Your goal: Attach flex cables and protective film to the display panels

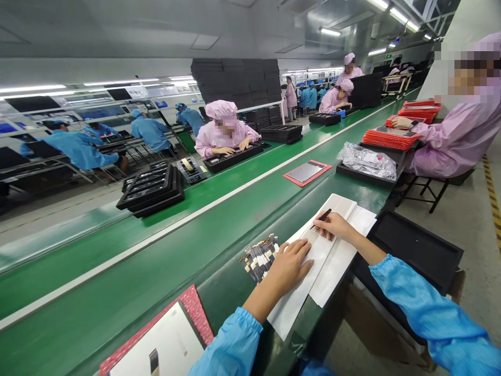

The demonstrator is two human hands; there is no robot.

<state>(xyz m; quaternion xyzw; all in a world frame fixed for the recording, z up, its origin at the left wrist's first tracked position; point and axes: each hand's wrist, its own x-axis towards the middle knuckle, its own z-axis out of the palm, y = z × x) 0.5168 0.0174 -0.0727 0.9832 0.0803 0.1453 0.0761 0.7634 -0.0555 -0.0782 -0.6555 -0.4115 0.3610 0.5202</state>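
White sheets (287, 310) lie on the green bench at the lower middle. My right hand (332, 225) grips black tweezers (325, 214), their tip pointing down-left at the paper. My left hand (291, 261) rests flat on the sheets with its fingers spread, just left of the tweezers. Beside it lies a pile of small flat cables (260, 257) in black, white and gold. At the bottom left, a white panel (168, 344) with a dark strip sits on pink foam (198, 310).
Further up the bench are a grey panel on a red sheet (307, 173), a clear plastic bag (368, 161) and red stacks (391, 138). Black trays (151, 188) stand on the far side. Other people sit opposite and at the right.
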